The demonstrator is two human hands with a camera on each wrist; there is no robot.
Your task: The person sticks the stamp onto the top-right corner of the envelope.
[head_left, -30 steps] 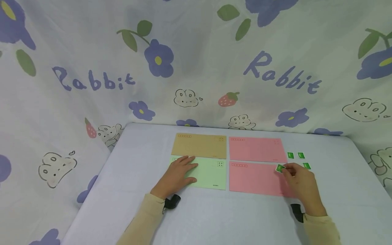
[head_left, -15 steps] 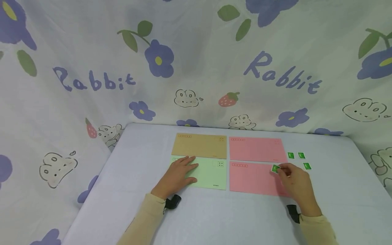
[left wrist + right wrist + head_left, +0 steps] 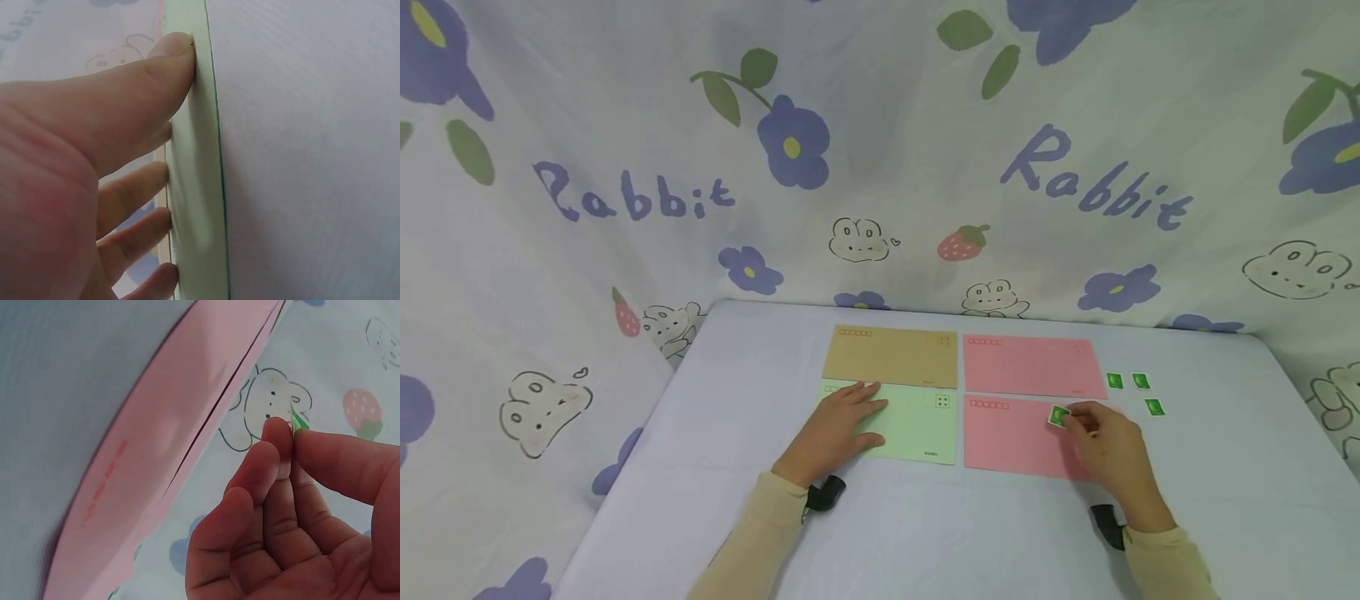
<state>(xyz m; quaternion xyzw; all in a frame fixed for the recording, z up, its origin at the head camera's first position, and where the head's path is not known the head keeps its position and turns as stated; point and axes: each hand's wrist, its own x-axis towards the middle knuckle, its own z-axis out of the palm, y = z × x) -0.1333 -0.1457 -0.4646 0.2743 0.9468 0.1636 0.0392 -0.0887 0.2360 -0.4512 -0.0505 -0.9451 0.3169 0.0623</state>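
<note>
Between the thumb and fingers of my right hand a small green stamp with a white border is pinched. That hand is over the near pink envelope; the right wrist view shows the stamp edge-on at the fingertips. My left hand rests with spread fingers on the left part of the light green envelope, which has a printed stamp box at its upper right corner. In the left wrist view, the thumb and fingertips touch the green envelope.
Behind the green envelope lies a tan envelope, and a second pink envelope is to its right. Loose green stamps lie right of the pink envelopes, among them a stamp nearest the right hand. A patterned cloth hangs behind the white-covered table.
My right hand has moved left across the near pink envelope, carrying the pinched stamp. The left hand has stayed in place on the green envelope.
</note>
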